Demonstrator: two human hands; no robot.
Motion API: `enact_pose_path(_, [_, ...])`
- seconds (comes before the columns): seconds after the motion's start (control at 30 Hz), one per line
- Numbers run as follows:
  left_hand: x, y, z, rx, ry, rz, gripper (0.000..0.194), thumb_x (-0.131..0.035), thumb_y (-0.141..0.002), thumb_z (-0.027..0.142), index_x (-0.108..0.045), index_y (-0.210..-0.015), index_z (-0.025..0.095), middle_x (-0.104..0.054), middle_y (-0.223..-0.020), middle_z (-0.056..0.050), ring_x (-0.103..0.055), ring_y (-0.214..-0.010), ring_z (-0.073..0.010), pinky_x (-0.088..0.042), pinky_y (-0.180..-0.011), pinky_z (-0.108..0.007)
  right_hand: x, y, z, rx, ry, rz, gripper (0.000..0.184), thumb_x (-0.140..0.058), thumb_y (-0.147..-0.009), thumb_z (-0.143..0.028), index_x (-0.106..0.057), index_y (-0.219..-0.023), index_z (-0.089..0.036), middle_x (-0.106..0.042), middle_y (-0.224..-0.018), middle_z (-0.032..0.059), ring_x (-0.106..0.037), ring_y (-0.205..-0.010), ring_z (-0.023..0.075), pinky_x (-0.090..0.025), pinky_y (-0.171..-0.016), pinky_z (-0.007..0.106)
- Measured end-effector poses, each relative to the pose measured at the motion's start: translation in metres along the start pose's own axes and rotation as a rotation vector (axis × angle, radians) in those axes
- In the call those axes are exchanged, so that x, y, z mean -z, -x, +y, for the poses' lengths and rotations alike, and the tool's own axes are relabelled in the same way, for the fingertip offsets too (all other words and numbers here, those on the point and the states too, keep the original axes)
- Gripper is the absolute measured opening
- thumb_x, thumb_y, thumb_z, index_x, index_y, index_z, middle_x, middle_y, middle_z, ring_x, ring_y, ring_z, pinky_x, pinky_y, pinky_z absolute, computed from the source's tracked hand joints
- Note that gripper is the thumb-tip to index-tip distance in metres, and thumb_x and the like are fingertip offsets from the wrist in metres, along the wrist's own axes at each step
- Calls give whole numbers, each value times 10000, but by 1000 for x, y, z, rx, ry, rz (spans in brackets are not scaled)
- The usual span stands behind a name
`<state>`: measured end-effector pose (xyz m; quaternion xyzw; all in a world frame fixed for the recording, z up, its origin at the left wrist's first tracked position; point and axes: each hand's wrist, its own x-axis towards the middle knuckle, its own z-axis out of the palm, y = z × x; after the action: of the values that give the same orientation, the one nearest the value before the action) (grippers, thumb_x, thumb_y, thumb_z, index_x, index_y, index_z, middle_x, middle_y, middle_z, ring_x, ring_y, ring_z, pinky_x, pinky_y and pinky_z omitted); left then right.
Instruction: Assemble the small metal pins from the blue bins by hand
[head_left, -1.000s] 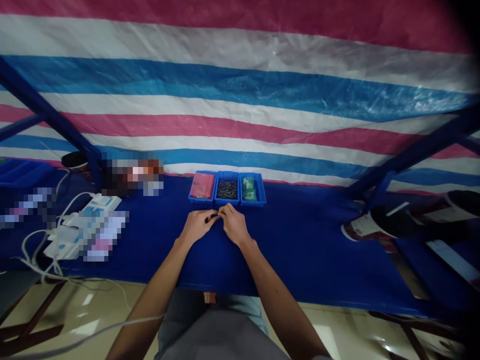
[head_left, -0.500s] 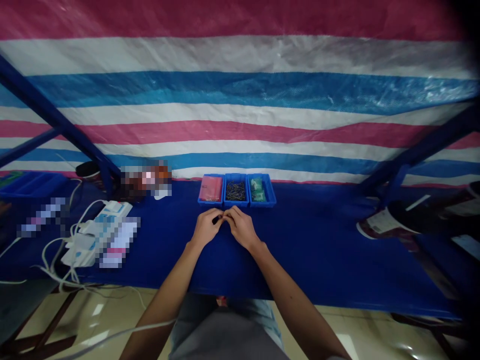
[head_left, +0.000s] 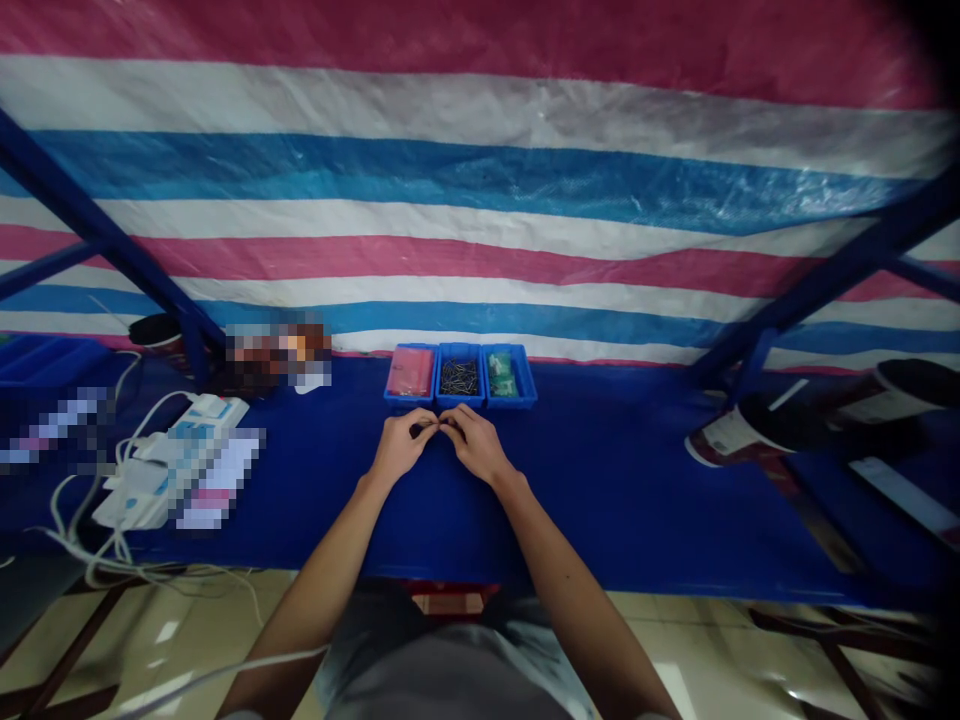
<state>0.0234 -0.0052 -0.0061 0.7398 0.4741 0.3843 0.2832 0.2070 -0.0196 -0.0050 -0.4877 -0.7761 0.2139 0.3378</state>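
My left hand (head_left: 403, 443) and my right hand (head_left: 474, 443) meet fingertip to fingertip over the blue table, just in front of three small blue bins. Both hands are pinched closed; whatever lies between the fingertips is too small to name. The left bin holds pink plastic bags (head_left: 412, 371). In the middle bin is a heap of metal screws (head_left: 459, 378), nearest my fingertips. Clear greenish packets (head_left: 502, 373) lie in the right bin.
A white power strip (head_left: 171, 465) with tangled white cables lies on the left. Dark tubs stand at both sides, one tipped-looking tub (head_left: 739, 432) on the right. Blue frame bars (head_left: 810, 280) slope up before a striped tarp (head_left: 480, 265). The blue tabletop (head_left: 615, 500) has a front edge near me.
The view has turned slightly, so the scene sits further left. My hands stay together before the bins, with their fingertips still meeting; the left thumb and finger form a wider loop.
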Motion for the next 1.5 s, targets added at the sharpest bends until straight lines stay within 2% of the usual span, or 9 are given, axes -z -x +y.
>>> enact_pose_path(0.27, [2, -1, 1, 5, 70, 7, 150, -613, -922, 317, -691, -912, 189, -751, -811, -22, -717, -755, -162, -523, -767, -250, -12, -2, 10, -12, -17, 20, 201, -538, -991, -248, -675, -1139, -242, -666, -1051, 31, -640, -925, 152, -453, -822, 248])
enact_pose_path(0.47, [1, -1, 1, 39, 89, -26, 207, -601, -927, 372, -681, -915, 182, -746, -806, -29, -711, -750, -171, -517, -760, -257, -13, -2, 14, 0, -84, 86, 197, -536, -983, -216, -724, -1042, -222, -688, -982, 38, -654, -916, 157, -474, -846, 256])
enact_pose_path(0.67, [1, -2, -4, 27, 54, -85, 224, -580, -940, 362, -717, -948, 186, -734, -775, -19, -690, -719, -158, -500, -728, -239, -10, -2, 11, -10, -122, 117, 173, -558, -962, -214, -727, -994, -222, -694, -978, 40, -652, -897, 158, -485, -809, 252])
enact_pose_path(0.8, [2, -1, -6, 24, 19, -113, 245, -561, -950, 359, -732, -983, 187, -728, -763, -18, -675, -703, -153, -481, -685, -228, -12, -1, 12, -6, -155, 142, 150, -573, -949, -234, -722, -954, -211, -679, -947, 39, -633, -809, 150, -483, -753, 247])
enact_pose_path(0.93, [3, -1, -6, 19, 27, -128, 249, -533, -962, 339, -726, -951, 183, -730, -774, -24, -669, -696, -149, -480, -688, -227, -12, -1, 11, -28, -164, 126, 147, -579, -945, -258, -718, -947, -208, -671, -947, 41, -616, -752, 144, -485, -721, 251])
enact_pose_path(1.2, [2, -1, -7, 2, 33, -125, 253, -525, -967, 328, -712, -879, 182, -723, -783, -12, -645, -665, -133, -473, -685, -218, -10, 0, 9, 19, -164, 110, 176, -560, -962, -220, -725, -1021, -231, -682, -990, 35, -638, -861, 155, -475, -763, 247])
enact_pose_path(1.5, [0, -2, -12, -15, 44, -108, 222, -546, -957, 302, -721, -890, 184, -711, -764, -10, -633, -652, -133, -466, -681, -217, -11, -1, 10, 40, -93, 105, 121, -556, -967, -222, -673, -938, -220, -658, -920, 31, -606, -790, 160, -431, -705, 258])
